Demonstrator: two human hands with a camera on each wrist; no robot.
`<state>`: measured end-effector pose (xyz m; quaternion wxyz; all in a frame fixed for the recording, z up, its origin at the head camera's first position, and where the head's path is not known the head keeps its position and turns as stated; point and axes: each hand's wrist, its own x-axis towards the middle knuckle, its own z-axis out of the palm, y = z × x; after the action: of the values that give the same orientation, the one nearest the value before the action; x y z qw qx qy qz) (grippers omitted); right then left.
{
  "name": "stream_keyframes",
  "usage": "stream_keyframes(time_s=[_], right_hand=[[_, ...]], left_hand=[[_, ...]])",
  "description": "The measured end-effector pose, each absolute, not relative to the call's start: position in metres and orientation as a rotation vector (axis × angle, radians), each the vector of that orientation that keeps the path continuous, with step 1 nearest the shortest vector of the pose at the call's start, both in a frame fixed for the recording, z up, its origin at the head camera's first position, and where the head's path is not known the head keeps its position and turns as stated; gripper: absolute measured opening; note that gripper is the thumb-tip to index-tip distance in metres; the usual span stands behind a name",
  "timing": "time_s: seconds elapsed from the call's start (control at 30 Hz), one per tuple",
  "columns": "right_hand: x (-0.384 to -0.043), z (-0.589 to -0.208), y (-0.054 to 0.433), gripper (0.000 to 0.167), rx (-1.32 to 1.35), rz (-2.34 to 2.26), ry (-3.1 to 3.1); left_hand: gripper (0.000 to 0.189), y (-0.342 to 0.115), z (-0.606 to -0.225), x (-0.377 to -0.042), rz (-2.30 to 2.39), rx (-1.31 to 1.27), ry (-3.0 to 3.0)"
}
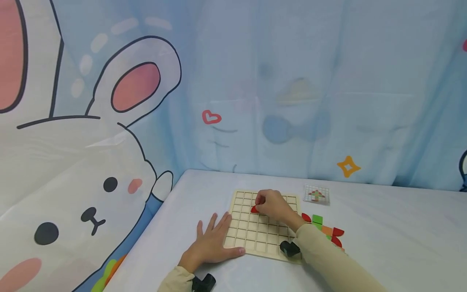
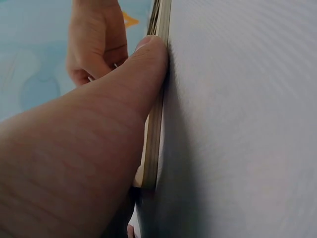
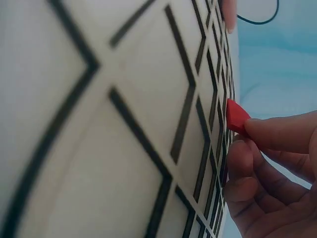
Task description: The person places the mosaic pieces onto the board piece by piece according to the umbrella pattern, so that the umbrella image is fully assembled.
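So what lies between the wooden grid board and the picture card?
Only a narrow bare strip of white tabletop separates the grid board from the card, seen in the head view.

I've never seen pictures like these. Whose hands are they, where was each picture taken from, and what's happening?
There's no machine here: these are one person's bare hands. The wide picture comes from a camera on the head, looking forward and down. The two close-ups come from small black cameras worn on the wrists. The left hand rests at the corner of a gridded board, fingers spread. The right hand pinches a red piece at the board. On the white table, to the right, lie more colored pieces and a picture card.
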<state>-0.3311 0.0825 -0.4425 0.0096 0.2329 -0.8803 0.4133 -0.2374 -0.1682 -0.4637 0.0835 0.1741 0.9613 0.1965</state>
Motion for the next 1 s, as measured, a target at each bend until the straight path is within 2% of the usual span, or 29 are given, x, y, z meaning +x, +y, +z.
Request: stream_keyframes(time_s=[0.23,0.5,0.87,1.0], right_hand=[[-0.3318,-0.445,0.0816,0.019,0.826,1.078,-2.726],[-0.3293,-0.4431,0.0777,0.02,0.885,0.921,-2.749],[-0.326,-0.4421,0.0769,0.018,0.88,0.826,-2.782],[-0.3242,-0.4398,0.0786,0.009,0.876,0.871,-2.817]], left_hand=[[0.113,-0.1665,-0.4628,-0.2374,0.566,0.512,2.871],[0.114,-0.1661,-0.4623,-0.2357,0.563,0.513,2.876],[0.114,-0.1666,-0.4613,-0.2347,0.597,0.532,2.87],[0.114,-0.1673,-0.462,-0.2349,0.6,0.525,2.869]])
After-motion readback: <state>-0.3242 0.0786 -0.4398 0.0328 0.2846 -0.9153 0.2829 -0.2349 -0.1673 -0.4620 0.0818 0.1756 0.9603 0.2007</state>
